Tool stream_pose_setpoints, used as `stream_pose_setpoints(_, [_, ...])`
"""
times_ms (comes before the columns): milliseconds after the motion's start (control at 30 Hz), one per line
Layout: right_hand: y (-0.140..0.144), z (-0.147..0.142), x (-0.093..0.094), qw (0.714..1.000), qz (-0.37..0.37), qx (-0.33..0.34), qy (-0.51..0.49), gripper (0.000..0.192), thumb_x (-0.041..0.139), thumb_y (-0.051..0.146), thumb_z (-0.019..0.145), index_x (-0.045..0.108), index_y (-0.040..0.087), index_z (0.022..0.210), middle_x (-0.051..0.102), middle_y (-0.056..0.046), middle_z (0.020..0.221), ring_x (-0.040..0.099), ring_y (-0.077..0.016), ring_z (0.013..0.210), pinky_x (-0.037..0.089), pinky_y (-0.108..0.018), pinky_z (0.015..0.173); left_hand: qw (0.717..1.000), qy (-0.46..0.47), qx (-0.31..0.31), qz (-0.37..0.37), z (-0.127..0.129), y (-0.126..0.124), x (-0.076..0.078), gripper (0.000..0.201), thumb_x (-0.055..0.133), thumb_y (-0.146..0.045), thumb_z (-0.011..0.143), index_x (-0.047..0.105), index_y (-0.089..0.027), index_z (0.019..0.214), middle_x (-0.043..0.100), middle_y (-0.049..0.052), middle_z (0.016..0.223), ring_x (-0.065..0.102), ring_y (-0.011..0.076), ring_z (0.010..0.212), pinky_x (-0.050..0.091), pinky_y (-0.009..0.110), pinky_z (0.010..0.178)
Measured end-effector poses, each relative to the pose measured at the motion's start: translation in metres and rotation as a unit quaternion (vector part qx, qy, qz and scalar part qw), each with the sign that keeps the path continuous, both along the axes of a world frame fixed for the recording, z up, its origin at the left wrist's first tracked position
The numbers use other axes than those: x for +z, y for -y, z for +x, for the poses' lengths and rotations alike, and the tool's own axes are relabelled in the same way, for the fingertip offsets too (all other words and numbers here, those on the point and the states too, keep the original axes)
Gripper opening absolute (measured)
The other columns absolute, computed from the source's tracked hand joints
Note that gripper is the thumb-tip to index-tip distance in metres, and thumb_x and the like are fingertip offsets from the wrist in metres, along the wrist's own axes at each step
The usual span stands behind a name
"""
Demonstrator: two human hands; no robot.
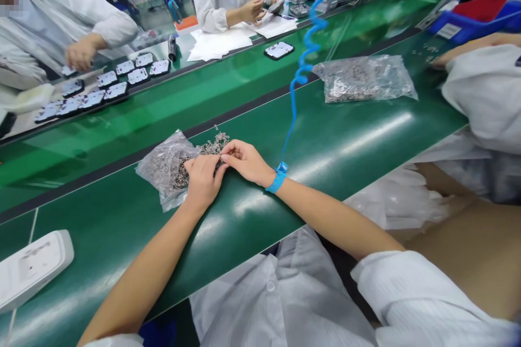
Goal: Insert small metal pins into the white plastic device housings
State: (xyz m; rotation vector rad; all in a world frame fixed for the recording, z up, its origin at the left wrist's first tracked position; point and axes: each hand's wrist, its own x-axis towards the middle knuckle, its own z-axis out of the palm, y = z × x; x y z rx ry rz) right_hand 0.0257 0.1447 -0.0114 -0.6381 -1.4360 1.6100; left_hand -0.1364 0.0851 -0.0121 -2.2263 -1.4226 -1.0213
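Note:
My left hand and my right hand meet fingertip to fingertip at the mouth of a clear plastic bag on the green conveyor belt. Small grey metal parts spill from the bag onto the belt. Both hands pinch at these parts; what sits between the fingers is too small to tell. A blue wrist strap on my right wrist runs up into a blue coiled cord.
A second clear bag of small parts lies further right on the belt. A white device rests at the near left edge. Across the belt, two people in white coats handle white-and-black plates and papers. Another person's sleeve is at right.

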Motion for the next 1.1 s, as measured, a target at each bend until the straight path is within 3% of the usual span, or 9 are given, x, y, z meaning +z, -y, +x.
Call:
stream_pose_setpoints(300, [-0.005, 0.007, 0.006, 0.998, 0.054, -0.035, 0.027, 0.017, 0.066, 0.034, 0.087, 0.058, 0.019, 0.088, 0.060, 0.001, 0.080, 0.057, -0.0121, 0.072, 0.048, -0.027, 0.068, 1.000, 0.005, 0.004, 0.019, 0.001, 0.000, 0.003, 0.016, 0.066, -0.034, 0.100, 0.065, -0.019, 0.103, 0.074, 0.005, 0.092, 0.066, 0.0202, 0.083, 0.033, 0.039, 0.078])
stream_pose_setpoints(533, [0.000, 0.012, 0.008, 0.986, 0.144, -0.038, 0.069, 0.014, 0.066, 0.032, 0.090, 0.061, 0.018, 0.088, 0.064, 0.000, 0.082, 0.060, -0.0138, 0.074, 0.048, -0.028, 0.067, 0.999, 0.032, 0.001, 0.012, 0.000, 0.002, 0.005, 0.018, 0.061, -0.037, 0.102, 0.064, -0.019, 0.101, 0.072, 0.004, 0.086, 0.065, 0.0191, 0.078, 0.033, 0.039, 0.077])
stream_pose_setpoints(833, [-0.003, 0.019, 0.011, 0.955, 0.282, -0.042, 0.086, 0.009, 0.063, 0.021, 0.092, 0.066, 0.018, 0.084, 0.068, -0.003, 0.084, 0.061, -0.0165, 0.080, 0.049, -0.031, 0.075, 0.999, 0.032, -0.021, 0.012, 0.001, 0.002, 0.006, 0.018, 0.057, -0.035, 0.104, 0.063, -0.019, 0.097, 0.070, 0.003, 0.083, 0.063, 0.0182, 0.077, 0.031, 0.038, 0.077])
stream_pose_setpoints(1100, [-0.003, 0.022, 0.011, 0.943, 0.319, -0.037, 0.087, 0.009, 0.060, 0.019, 0.093, 0.067, 0.019, 0.087, 0.071, -0.005, 0.089, 0.065, -0.0184, 0.084, 0.052, -0.034, 0.080, 0.999, 0.042, -0.018, -0.011, 0.000, 0.003, 0.005, 0.023, 0.054, -0.039, 0.104, 0.065, -0.020, 0.097, 0.070, 0.003, 0.083, 0.063, 0.0192, 0.077, 0.033, 0.039, 0.078])
